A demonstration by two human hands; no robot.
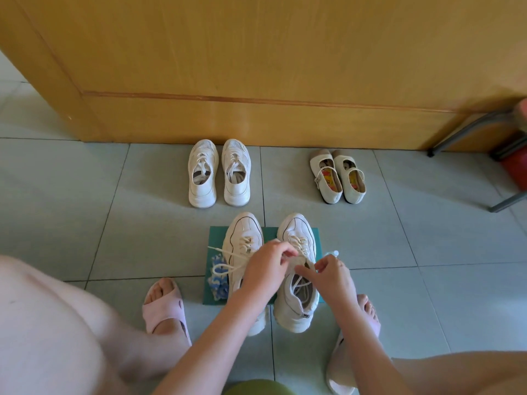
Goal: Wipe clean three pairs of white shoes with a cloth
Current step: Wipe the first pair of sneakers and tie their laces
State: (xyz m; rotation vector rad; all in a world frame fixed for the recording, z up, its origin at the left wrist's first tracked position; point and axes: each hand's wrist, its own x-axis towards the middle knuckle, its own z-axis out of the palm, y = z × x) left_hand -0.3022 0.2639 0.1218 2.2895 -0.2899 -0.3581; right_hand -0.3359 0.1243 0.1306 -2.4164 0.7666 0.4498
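Head view: left hand (266,269) and right hand (335,277) both pinch laces (298,243) on near sneaker (296,312), seemingly preparing it; wiping not begun. Next likely needs blue-white cloth (219,282).

You're in a home, it seems: pale tiled floor (85,209), a wooden door (256,52), shoes (202,195) set out before it, pink slippers (164,312) on your feet.

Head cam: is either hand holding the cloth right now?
No, the left hand and right hand both pinch the laces of the near right sneaker, while the blue-and-white cloth lies on the green mat.
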